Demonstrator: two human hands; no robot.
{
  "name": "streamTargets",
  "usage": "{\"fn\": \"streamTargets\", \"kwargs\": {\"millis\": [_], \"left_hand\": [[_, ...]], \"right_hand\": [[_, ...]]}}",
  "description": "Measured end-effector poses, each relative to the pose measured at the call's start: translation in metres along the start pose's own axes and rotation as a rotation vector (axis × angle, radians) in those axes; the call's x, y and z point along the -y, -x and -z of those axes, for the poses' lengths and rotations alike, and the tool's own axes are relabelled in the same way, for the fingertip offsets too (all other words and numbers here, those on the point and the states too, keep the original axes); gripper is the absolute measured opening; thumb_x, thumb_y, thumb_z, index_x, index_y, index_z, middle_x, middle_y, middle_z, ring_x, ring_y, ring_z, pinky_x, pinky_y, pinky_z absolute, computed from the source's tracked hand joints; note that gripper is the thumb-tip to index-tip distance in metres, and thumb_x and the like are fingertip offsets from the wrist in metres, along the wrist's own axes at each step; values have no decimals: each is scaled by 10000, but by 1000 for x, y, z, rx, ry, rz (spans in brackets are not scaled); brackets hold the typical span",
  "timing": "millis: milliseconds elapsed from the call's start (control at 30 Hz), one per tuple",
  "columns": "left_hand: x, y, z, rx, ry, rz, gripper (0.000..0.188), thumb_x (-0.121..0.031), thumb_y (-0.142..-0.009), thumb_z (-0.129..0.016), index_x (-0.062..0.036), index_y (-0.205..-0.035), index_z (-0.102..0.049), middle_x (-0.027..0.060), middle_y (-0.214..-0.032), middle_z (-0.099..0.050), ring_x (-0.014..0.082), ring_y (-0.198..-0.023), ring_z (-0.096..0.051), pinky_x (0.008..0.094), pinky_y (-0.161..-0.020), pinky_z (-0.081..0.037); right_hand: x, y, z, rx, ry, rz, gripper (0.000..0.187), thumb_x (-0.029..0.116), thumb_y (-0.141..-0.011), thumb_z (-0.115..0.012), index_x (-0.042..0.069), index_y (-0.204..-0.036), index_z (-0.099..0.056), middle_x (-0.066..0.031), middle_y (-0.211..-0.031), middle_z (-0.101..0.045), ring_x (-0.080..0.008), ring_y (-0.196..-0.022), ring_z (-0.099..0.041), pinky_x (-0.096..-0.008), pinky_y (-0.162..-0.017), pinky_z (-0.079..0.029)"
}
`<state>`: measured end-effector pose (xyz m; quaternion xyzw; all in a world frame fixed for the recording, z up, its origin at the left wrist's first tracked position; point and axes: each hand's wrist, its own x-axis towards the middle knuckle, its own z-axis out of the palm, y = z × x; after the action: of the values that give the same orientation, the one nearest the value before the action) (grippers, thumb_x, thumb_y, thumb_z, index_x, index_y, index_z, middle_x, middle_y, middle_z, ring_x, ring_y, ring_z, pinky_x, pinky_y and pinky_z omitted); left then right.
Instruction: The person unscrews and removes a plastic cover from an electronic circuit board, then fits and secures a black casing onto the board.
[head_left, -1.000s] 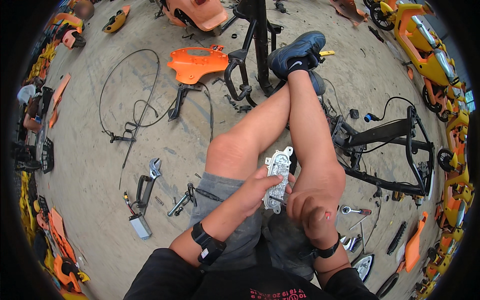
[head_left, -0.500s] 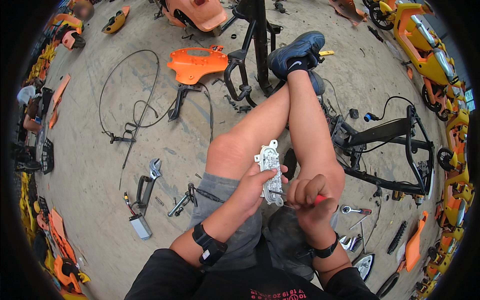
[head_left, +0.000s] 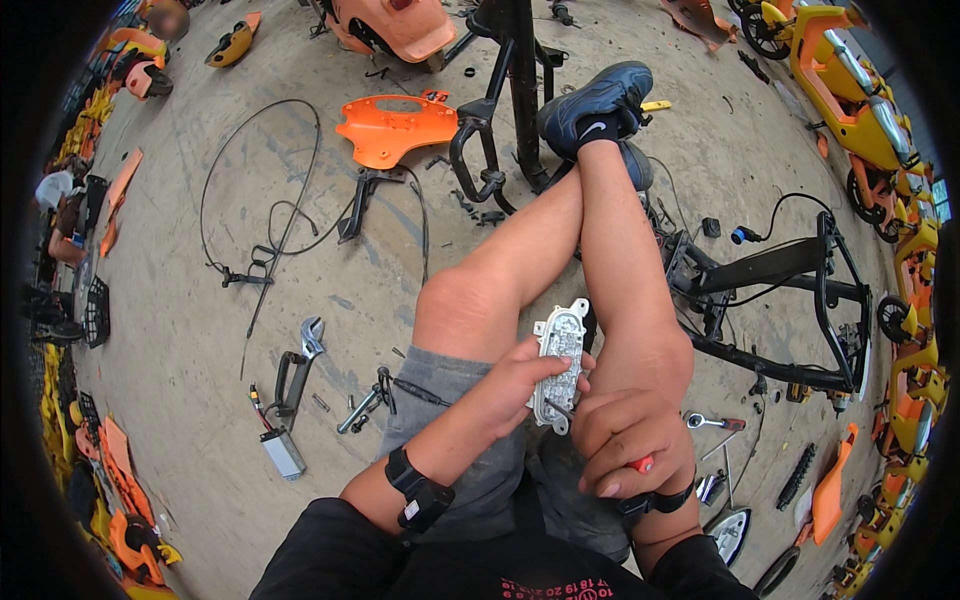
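My left hand (head_left: 535, 372) grips a white oval lamp unit (head_left: 563, 345) with mounting tabs and a clear, silvery inside. The thumb lies across its face and the fingers wrap behind its far edge. My right hand (head_left: 635, 437) is closed around a screwdriver with a red handle (head_left: 642, 464), whose end shows between the fingers. Its thin dark shaft points at the lower part of the lamp unit; whether the tip touches is too small to tell. Both hands are above my lap, between my bent legs.
On the floor at left lie an adjustable wrench (head_left: 312, 338), a silver controller box (head_left: 283, 453) and a looped cable (head_left: 203, 190). Ahead stand a black frame (head_left: 520, 90) and an orange panel (head_left: 390, 130). A ratchet (head_left: 712, 422) and another black frame (head_left: 770, 265) lie at right.
The lamp unit has shifted slightly right and lower in my left hand. My right hand has turned, its back now facing up, and moved a little down with the screwdriver.
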<state>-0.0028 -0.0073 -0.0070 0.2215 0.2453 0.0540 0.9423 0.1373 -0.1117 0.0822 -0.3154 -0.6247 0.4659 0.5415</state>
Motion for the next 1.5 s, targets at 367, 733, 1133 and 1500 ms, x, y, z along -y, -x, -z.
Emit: {"fn": "streamTargets", "kwargs": {"millis": [367,733,1133,1500], "left_hand": [[2,0,3,44,-25,22,306,-39,-919,-513,-1,-1221,-484,121,-1077,-640,208,-926,-654,341,-847,-546],[2,1,-2,-80,-14,-51,272,-68,-946,-503,-1,-1209,-499,146,-1103,-651,215,-967,-660,343,-875,-543],[13,-1,-3,-179,-49,-182,229,-77,-969,-489,-20,-1189,-519,109,-1072,-657,179,-919,-650,322,-833,-542],[24,-3,-9,-290,-153,-436,289,-106,-995,-457,-23,-1271,-440,111,-1108,-619,155,-882,-622,284,-745,-536]], "right_hand": [[-13,-1,-5,168,-44,23,358,285,-919,-665,20,-699,-567,-100,-667,-553,-258,-606,-555,-346,-556,-421],[-14,4,-25,-488,-59,-136,505,319,-1011,-470,41,-597,-392,-64,-542,-433,-199,-485,-444,-317,-489,-347],[-28,8,-23,-625,-181,-77,472,216,-1037,-336,94,-582,-371,-45,-498,-368,-183,-461,-397,-419,-695,-507],[-32,-4,-33,-920,-164,4,484,235,-1041,-344,125,-571,-313,-28,-478,-321,-145,-388,-304,-274,-382,-316]]}}
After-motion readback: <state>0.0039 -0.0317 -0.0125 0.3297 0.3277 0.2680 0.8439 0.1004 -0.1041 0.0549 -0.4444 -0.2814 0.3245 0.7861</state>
